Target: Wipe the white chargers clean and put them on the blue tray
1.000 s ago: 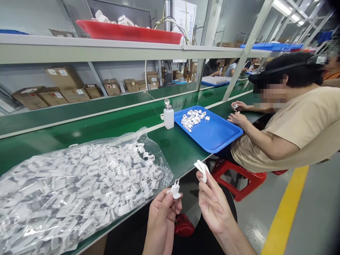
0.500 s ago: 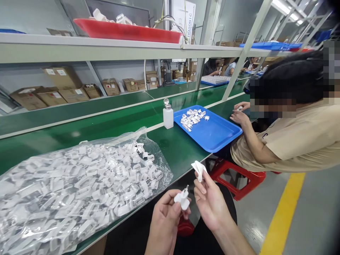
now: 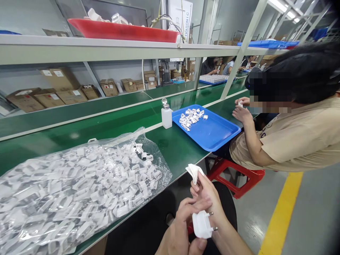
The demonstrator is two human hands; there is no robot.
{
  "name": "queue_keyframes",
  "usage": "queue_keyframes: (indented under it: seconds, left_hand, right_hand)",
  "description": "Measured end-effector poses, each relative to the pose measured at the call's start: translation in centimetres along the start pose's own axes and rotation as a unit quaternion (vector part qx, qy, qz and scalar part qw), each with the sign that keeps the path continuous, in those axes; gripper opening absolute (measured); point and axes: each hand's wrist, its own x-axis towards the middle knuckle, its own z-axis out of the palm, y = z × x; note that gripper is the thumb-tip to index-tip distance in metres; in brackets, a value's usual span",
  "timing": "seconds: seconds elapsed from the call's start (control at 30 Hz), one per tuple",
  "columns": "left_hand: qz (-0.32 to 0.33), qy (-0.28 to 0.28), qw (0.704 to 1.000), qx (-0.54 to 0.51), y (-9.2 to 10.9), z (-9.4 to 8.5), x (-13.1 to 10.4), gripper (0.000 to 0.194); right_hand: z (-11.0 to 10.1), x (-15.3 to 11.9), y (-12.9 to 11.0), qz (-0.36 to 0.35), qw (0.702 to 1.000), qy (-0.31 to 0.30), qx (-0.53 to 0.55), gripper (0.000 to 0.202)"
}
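My left hand point(image 3: 183, 226) is closed on a white two-pin plug piece point(image 3: 202, 224), its flat face toward me and its metal pins pointing right. Just behind it, my right hand point(image 3: 209, 198) pinches a folded white cloth point(image 3: 195, 172) at the fingertips. The two hands overlap in view, in front of the table edge. On the green table to the left lies a clear plastic bag point(image 3: 106, 180) full of white plastic pieces. A blue tray point(image 3: 215, 132) farther back holds a small pile of white plug pieces point(image 3: 191, 118).
A clear bottle with a metal top point(image 3: 166, 117) stands beside the blue tray. Overhead, a shelf point(image 3: 92, 53) carries a red tray point(image 3: 124, 32). At the right, a person in a beige shirt point(image 3: 300, 134) sits on a red stool point(image 3: 240, 177); cardboard boxes point(image 3: 60, 79) line the back.
My left hand has moved right, in front of my right hand, and the plug piece has turned so its pins point right. The cloth has shifted slightly left in view.
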Motion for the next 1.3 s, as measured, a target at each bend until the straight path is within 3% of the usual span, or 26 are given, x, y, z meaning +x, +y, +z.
queue_keyframes:
  seconds: [0.23,0.37,0.57,0.67,0.8,0.97,1.1,1.3]
  left_hand:
    - [-0.021,-0.146,0.980,0.136,-1.6,-1.6,-0.4,0.060]
    - [-0.014,-0.161,0.976,0.143,-1.6,-1.7,-0.7,0.067]
    - [-0.015,-0.187,0.965,0.185,-1.6,-1.2,-0.7,0.042]
    - [-0.025,-0.196,0.961,0.192,-1.4,-1.2,-0.4,0.041]
    - [-0.009,-0.194,0.970,0.147,-1.1,-1.5,-0.1,0.058]
    - [0.006,-0.125,0.980,0.152,-1.8,-0.9,-0.9,0.062]
    - [-0.023,-0.070,0.981,0.178,-2.1,-0.6,-1.3,0.061]
    - [-0.082,-0.123,0.981,0.127,-1.7,-0.5,-1.2,0.063]
  right_hand:
    - [-0.2,0.8,0.1,-0.025,1.000,0.011,0.012,0.036]
    - [0.0,0.9,0.0,-0.025,0.999,0.020,0.014,0.037]
    - [0.2,0.4,-0.1,-0.029,0.999,0.028,0.013,0.037]
    - [0.3,0.3,-0.1,-0.028,0.999,0.029,0.014,0.037]
    - [0.4,0.2,0.0,-0.011,1.000,0.025,0.006,0.039]
    - [-0.1,0.2,0.4,0.014,1.000,0.019,-0.010,0.042]
    - [-0.7,0.2,0.7,0.030,0.999,0.005,-0.015,0.039]
    - [-0.9,1.0,1.0,0.022,0.999,0.030,-0.003,0.043]
